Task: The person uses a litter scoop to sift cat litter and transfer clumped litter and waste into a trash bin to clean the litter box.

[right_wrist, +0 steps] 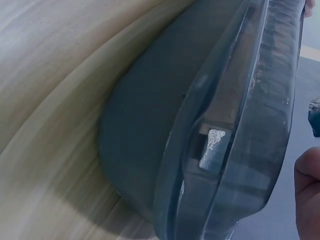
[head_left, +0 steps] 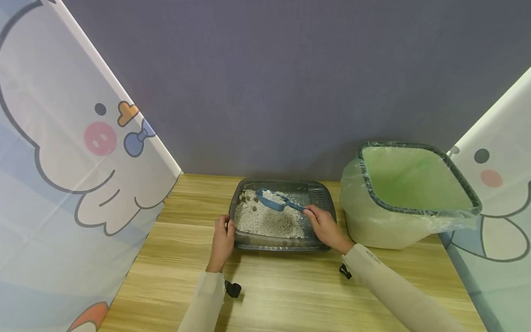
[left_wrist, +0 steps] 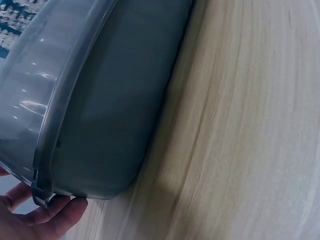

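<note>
A grey litter tray [head_left: 244,241] holding pale litter with dark clumps [head_left: 265,219] sits on the wooden table. My left hand [head_left: 222,240] grips the tray's front left corner; its fingers [left_wrist: 47,215] curl under the rim beside the tray wall [left_wrist: 105,120]. My right hand [head_left: 325,226] holds the handle of a blue scoop [head_left: 271,200], whose head rests in the litter toward the back left. In the right wrist view the tray's outer wall [right_wrist: 150,130] fills the frame, with a fingertip [right_wrist: 307,190] at the right edge.
A bin lined with a green plastic bag [head_left: 408,193] stands to the right of the tray. Cartoon-printed curtains [head_left: 74,175] hang on both sides, with a grey wall behind. Bare wooden tabletop [head_left: 290,295] lies in front of the tray.
</note>
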Tool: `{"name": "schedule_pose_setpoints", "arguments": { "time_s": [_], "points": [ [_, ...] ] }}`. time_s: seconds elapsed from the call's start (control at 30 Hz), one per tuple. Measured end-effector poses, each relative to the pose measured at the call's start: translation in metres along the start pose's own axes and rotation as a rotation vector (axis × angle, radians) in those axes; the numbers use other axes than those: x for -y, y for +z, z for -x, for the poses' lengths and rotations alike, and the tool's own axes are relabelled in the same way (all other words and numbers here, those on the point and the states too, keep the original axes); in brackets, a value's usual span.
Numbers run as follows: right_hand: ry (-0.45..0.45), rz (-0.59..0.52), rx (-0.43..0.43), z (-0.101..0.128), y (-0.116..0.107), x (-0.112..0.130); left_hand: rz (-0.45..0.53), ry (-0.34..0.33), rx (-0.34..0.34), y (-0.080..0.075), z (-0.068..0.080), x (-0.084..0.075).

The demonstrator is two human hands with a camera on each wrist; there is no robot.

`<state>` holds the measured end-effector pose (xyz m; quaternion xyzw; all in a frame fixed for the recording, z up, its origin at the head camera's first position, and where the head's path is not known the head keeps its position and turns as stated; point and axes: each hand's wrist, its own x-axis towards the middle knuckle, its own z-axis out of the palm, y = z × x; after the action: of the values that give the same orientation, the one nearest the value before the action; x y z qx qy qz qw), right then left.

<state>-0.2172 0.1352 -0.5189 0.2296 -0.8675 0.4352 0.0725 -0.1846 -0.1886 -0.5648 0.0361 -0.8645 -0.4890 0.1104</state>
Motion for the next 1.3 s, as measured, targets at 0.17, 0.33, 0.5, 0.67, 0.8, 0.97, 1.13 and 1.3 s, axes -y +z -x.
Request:
{"name": "schedule_pose_setpoints", "arguments": {
  "time_s": [0.17,0.33,0.5,0.67,0.8,0.97,1.13,1.3],
  "points": [
    [0.046,-0.003,0.006,0.0018,-0.0026,0.0025,0.002,0.009,-0.001,-0.0003,-0.0006,0.0007],
    [0.004,-0.006,-0.051,0.0006,-0.0030,-0.0007,0.006,0.013,-0.002,-0.0005,-0.0005,0.0004],
    [-0.032,-0.002,-0.090,0.0005,-0.0034,-0.0018,0.005,0.019,-0.018,-0.0010,0.0000,-0.0007],
    [-0.034,0.000,-0.105,0.0012,-0.0047,0.0006,-0.009,0.025,-0.028,-0.0014,-0.0001,-0.0016],
    [0.000,0.006,-0.089,0.0017,-0.0058,0.0030,-0.008,0.018,-0.019,-0.0013,-0.0007,-0.0015],
    [0.047,0.013,-0.020,0.0022,-0.0075,0.0067,-0.001,0.026,-0.034,-0.0010,-0.0016,-0.0011],
    [0.076,0.010,0.061,0.0019,-0.0080,0.0073,-0.002,0.042,-0.044,-0.0008,-0.0008,-0.0014],
    [0.066,0.029,0.076,0.0007,-0.0083,0.0060,0.009,0.026,-0.033,-0.0006,-0.0001,-0.0016]
  ]
}}
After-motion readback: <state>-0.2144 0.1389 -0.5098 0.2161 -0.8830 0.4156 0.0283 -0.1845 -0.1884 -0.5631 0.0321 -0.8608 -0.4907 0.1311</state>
